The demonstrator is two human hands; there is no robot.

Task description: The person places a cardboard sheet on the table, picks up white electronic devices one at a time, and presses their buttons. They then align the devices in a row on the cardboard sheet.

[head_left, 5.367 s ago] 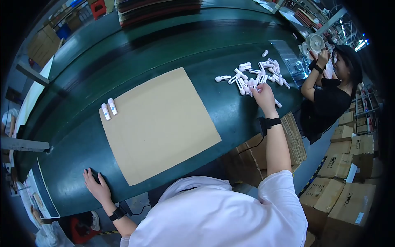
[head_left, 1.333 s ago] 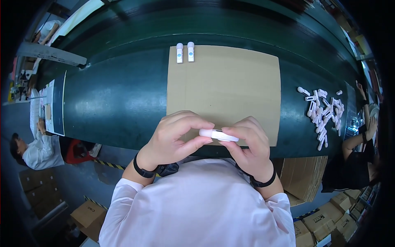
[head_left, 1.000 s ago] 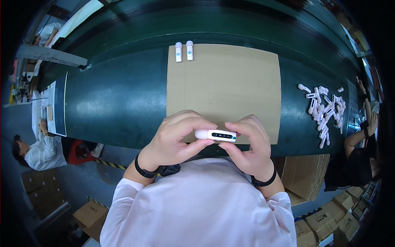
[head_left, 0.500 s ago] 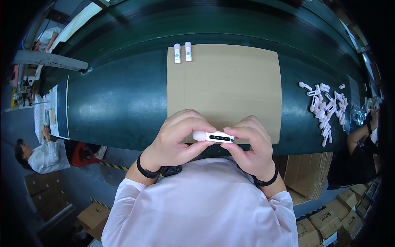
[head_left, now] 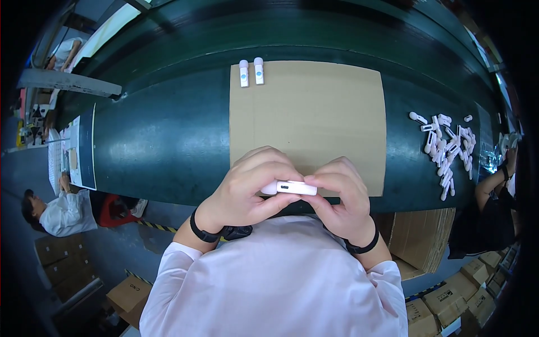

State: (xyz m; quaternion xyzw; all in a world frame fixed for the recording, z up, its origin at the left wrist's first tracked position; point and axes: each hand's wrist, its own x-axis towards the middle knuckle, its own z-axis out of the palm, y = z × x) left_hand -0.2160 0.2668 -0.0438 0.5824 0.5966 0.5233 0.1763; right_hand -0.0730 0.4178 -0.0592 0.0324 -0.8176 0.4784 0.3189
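A small white handheld device with a rounded, pale pink end [head_left: 302, 189] is held crosswise between both hands, close to my chest. Its rounded end points left, and a narrow side with a small dark slot faces up. My left hand [head_left: 247, 185] pinches it near the rounded end with thumb and fingers. At the opposite end, the thumb and fingers of my right hand [head_left: 347, 194] grip the body. Two similar devices [head_left: 259, 71] lie side by side at the far left corner of the cardboard sheet [head_left: 320, 118], each showing a blue round spot.
On the green table [head_left: 157, 135], a loose pile of similar devices [head_left: 443, 149] lies to the right. An open cardboard box [head_left: 418, 238] stands below the front edge. One person [head_left: 67, 210] sits at the left; another person's arm [head_left: 494, 182] is at the far right.
The device has been rolled between my fingers: its long dark panel faced up before, and now a white side with a small slot does. Both hands keep their places.
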